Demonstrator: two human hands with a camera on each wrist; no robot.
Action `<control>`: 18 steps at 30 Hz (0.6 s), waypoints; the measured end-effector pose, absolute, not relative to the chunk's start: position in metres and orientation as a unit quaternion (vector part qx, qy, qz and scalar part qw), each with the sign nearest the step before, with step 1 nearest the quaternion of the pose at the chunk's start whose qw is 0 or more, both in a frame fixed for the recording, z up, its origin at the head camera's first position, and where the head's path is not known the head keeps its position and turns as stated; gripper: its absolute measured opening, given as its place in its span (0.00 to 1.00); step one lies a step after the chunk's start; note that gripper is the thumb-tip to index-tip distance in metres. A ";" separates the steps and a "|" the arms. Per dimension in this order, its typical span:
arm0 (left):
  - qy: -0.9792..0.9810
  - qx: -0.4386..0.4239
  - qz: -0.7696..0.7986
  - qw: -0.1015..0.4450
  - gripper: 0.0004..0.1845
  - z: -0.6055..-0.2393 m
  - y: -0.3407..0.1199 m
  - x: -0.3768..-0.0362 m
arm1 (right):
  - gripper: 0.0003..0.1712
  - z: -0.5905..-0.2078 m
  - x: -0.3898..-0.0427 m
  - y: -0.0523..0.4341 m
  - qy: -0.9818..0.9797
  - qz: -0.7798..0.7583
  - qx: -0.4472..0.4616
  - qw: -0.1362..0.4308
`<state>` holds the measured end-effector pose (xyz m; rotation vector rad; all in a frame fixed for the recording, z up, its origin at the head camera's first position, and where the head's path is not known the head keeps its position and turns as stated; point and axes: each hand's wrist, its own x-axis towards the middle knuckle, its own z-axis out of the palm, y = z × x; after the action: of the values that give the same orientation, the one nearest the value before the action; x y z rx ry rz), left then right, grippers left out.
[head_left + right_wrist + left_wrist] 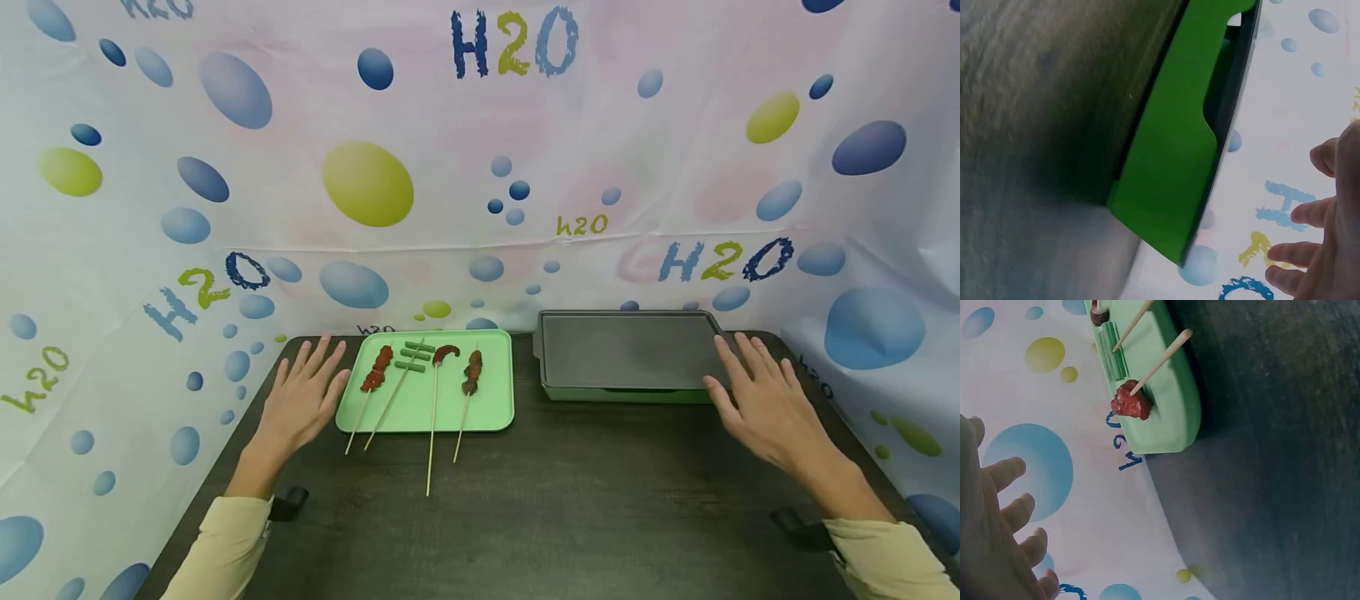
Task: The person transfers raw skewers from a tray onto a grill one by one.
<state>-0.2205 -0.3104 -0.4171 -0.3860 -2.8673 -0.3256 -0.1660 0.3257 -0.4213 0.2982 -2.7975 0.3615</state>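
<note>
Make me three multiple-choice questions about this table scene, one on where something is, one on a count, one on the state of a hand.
1. Where does the green tray lie relative to the grill pan?
A. To its left
B. To its right
C. On top of it

2. How many skewers lie on the tray?
A. Two
B. Four
C. Six

3. What is the left hand doing?
A. Gripping a skewer
B. Lifting the tray
C. Lying open beside the tray, holding nothing

Answers:
1. A, the head view shows the tray left of the pan, with bare table between them.
2. B, four sticks point out over the tray's near edge.
3. C, its fingers are spread flat at the tray's left edge; the right hand is likewise open by the pan's right end.
</note>
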 end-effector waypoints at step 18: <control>-0.973 -0.101 -0.199 0.063 0.32 -0.459 -0.320 -0.212 | 0.31 -0.440 -0.135 0.275 -0.925 0.284 0.120 0.224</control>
<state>-0.2119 -0.3203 -0.4593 -0.3038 -2.9386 -0.6027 -0.1352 0.2751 -0.4395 0.3310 -2.5512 0.7826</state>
